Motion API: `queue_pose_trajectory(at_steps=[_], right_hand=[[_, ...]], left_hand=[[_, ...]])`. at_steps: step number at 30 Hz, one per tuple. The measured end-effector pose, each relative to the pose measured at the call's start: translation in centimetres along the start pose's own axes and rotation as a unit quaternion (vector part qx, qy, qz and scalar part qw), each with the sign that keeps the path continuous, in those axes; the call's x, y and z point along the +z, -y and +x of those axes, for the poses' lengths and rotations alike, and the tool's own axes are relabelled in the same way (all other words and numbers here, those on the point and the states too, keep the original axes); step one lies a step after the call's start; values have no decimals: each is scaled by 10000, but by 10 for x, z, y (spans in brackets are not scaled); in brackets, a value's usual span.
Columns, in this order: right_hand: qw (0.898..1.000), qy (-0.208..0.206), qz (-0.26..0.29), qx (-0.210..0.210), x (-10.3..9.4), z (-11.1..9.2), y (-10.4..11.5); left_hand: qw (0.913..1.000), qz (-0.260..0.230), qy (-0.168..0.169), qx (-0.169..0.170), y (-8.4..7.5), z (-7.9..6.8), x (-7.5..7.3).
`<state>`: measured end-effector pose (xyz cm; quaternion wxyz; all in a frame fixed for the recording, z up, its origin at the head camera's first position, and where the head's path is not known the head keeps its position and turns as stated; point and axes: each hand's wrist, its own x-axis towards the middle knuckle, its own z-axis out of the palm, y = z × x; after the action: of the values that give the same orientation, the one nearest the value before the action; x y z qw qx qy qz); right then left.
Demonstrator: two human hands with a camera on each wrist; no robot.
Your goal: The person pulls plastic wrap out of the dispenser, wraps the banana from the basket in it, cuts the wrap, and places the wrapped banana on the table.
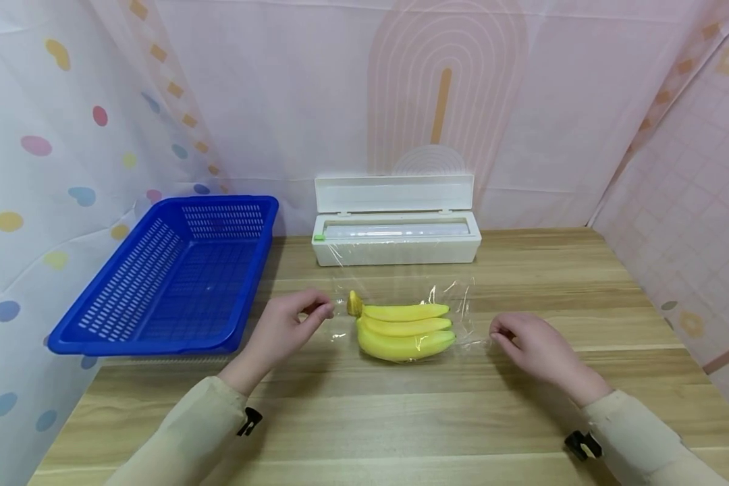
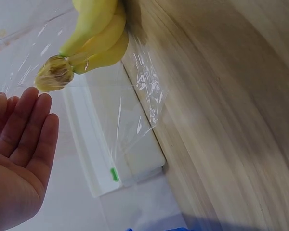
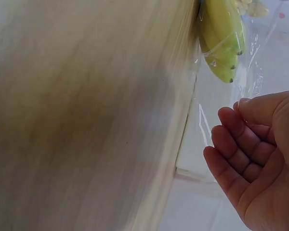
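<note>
A bunch of yellow bananas [image 1: 403,331] lies at the middle of the table, stem to the left and greenish tips to the right. Clear cling film [image 1: 462,304] spreads around the bunch and stretches back toward a white cling film dispenser [image 1: 395,254], whose lid stands up. At the film's left side, my left hand [image 1: 288,324] pinches the edge between thumb and forefinger, close to the stem. My right hand [image 1: 531,344] pinches the film's right edge, some way from the tips. In the right wrist view, its other fingers [image 3: 226,171] are loosely bent.
To the left stands a blue plastic basket [image 1: 252,290] with slotted walls, near my left forearm. A green slider [image 1: 319,237] sits at the dispenser's left end. Patterned cloth [image 1: 267,101] hangs behind the wooden table [image 1: 395,432] and along both sides.
</note>
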<state>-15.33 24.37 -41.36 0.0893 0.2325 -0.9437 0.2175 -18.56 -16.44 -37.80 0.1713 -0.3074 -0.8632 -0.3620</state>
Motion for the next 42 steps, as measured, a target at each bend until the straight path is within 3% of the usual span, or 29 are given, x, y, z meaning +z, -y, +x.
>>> queue_pose_trajectory(at_steps=[6,23,36,42], right_hand=[[9999,69,39,137,3,5,-3],[9996,63,42,285,9,19,-3],[9989,254,75,391,14,25,-4],[9984,411,18,387,16,26,-5]], left_hand=[[9999,-122,-47,-99,2,6,5],[9901,-551,-151,-1281,13,11,11],[9845,-397,56,-1710,17,14,13],[9822,-306,301,-1827,19,16,13]])
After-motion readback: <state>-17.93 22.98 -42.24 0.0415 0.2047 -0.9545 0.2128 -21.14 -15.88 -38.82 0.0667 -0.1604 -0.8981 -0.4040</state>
